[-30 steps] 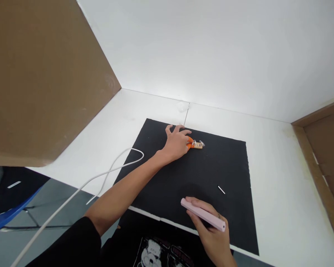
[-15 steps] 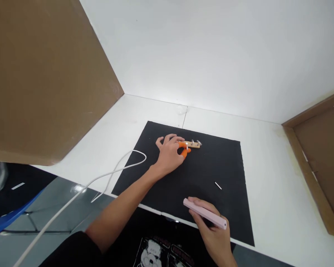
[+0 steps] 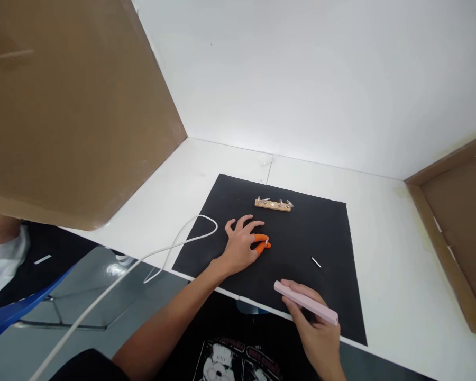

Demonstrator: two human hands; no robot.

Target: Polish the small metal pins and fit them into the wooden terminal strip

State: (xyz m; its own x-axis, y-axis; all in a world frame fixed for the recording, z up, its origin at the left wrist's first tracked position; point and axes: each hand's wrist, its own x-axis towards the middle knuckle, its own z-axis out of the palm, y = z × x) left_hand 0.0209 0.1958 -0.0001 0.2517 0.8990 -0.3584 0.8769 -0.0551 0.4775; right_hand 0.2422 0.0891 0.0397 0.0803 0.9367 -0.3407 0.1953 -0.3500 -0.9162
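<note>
My left hand is low over the black mat, with orange finger covers on its thumb and index finger. Those two tips pinch a small whitish piece, too small to name; the other fingers are spread. Beyond it lies a narrow wooden strip bearing several small metal fittings with clear or shiny pieces sticking up. My right hand grips a pale pink, faceted bar near the mat's front edge; a small dark hole shows in its near end. A short thin metal rod lies on the mat, apart from both hands.
The black mat covers part of the white table. A white cable loops over the mat's left edge. Brown boards stand left and right, a white wall behind. Part of another person shows far left.
My left hand has drawn back from the wooden strip toward me, still pinching the small piece, so the whole strip now shows. My right hand keeps the pink bar; the view has shifted slightly.
</note>
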